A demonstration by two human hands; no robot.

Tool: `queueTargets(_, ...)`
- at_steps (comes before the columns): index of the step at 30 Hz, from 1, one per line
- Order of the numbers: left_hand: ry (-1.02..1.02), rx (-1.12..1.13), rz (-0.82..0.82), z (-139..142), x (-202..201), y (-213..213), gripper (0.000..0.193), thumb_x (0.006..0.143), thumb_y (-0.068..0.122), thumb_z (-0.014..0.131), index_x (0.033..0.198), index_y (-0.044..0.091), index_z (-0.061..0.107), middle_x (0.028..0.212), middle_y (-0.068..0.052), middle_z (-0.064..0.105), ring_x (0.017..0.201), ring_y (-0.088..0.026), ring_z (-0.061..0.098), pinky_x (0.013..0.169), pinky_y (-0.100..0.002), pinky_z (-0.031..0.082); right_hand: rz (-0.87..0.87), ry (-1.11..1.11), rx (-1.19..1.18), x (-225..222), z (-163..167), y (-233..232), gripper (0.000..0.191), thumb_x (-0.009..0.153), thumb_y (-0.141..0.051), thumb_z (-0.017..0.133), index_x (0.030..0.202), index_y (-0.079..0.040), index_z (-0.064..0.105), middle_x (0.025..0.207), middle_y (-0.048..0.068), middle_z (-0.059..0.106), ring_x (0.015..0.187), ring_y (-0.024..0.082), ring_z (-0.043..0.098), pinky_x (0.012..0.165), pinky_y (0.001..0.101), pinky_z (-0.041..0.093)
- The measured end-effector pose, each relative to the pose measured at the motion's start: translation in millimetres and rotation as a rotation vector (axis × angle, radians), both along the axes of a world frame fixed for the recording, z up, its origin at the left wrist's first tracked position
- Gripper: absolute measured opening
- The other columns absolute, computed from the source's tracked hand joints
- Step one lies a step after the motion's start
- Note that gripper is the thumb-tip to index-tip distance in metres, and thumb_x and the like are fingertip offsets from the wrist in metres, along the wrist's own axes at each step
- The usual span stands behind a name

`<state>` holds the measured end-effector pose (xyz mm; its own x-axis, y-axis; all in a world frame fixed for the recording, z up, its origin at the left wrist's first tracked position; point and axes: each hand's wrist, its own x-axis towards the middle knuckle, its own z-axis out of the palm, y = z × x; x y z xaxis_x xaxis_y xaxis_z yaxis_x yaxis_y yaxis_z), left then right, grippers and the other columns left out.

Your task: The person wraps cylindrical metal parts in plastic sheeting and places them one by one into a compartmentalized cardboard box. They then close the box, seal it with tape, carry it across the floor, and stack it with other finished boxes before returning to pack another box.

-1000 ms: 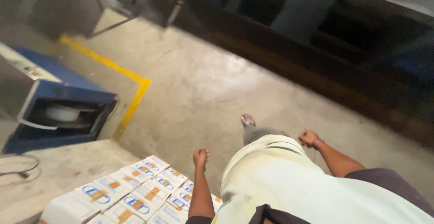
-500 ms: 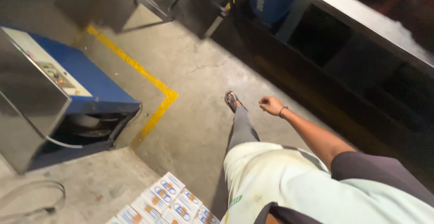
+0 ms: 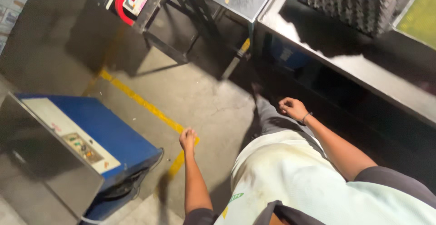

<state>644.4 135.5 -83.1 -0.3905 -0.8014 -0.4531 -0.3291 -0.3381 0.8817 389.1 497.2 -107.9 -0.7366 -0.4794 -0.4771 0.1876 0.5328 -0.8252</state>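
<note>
Blue strapping machine (image 3: 97, 136) beside yellow floor line (image 3: 145, 104) | left hand (image 3: 188, 139) loosely curled, empty, above line | right hand (image 3: 293, 108) curled, empty, near steel workbench (image 3: 363, 66)

Head-worn camera looks steeply down; floor (image 3: 200, 93) near.

We take this for a factory or workshop floor. Bare concrete floor (image 3: 200, 93) with a painted yellow line (image 3: 145, 107) running just beside the left hand (image 3: 188, 139). Left of that hand, a blue metal machine (image 3: 97, 134) with a control panel. Beyond the right hand (image 3: 293, 108), a long dark steel counter (image 3: 354, 66). Ahead of both hands, black metal frames (image 3: 168, 29).
</note>
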Motion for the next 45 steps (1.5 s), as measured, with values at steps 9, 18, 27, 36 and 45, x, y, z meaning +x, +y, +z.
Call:
queueTargets(9,-0.348,0.054,-0.350,-62.7,-207.6,-50.5,0.027,0.102,0.032,0.059,0.098,0.007,0.069,0.069,-0.007,0.066,0.057,-0.024,0.056,0.053,-0.039,0.043,-0.060,0.062,-0.380,-276.6,27.9,-171.8,0.019,0.097,-0.014,0.067,0.112,-0.003,0.070,0.096,0.004,0.072,0.085,0.010,0.068,0.075,0.0284,0.056)
queueTargets(18,-0.430,0.329,-0.133,-49.1,-255.1,-110.3,0.036,0.095,0.034,0.065,0.118,0.007,0.070,0.105,-0.013,0.077,0.088,-0.027,0.075,0.069,-0.039,0.056,-0.203,1.135,0.110,-623.1,135.7,-171.4,0.019,0.099,-0.020,0.074,0.111,-0.004,0.074,0.110,0.015,0.074,0.104,0.032,0.071,0.093,0.0501,0.051)
queueTargets(27,-0.319,-0.011,-0.308,-46.0,-390.0,-185.9,0.024,0.099,0.022,0.067,0.113,0.003,0.072,0.097,-0.007,0.073,0.085,-0.019,0.067,0.074,-0.034,0.053,-0.193,0.620,0.653,-714.2,73.0,-211.5,0.096,0.053,-0.056,0.101,0.129,-0.007,0.070,0.130,0.032,0.056,0.110,0.046,0.062,0.095,0.0468,0.052)
queueTargets(36,-0.087,-0.541,-0.846,-19.8,-533.5,-288.6,0.012,0.099,0.011,0.064,0.103,0.002,0.071,0.076,-0.011,0.066,0.065,-0.017,0.062,0.065,-0.033,0.052,-0.303,0.811,0.460,-602.8,22.9,-216.4,0.059,0.077,-0.043,0.099,0.102,-0.001,0.065,0.112,0.026,0.066,0.091,0.046,0.067,0.079,0.0503,0.055)
queueTargets(45,0.127,-0.486,-0.890,-27.0,-710.7,-411.9,0.021,0.100,0.016,0.065,0.111,-0.001,0.071,0.093,-0.011,0.073,0.082,-0.018,0.072,0.076,-0.031,0.056,-0.284,0.689,0.621,-420.3,14.1,-221.7,0.053,0.082,-0.042,0.092,0.110,-0.004,0.069,0.109,0.020,0.069,0.098,0.041,0.067,0.086,0.0476,0.055)
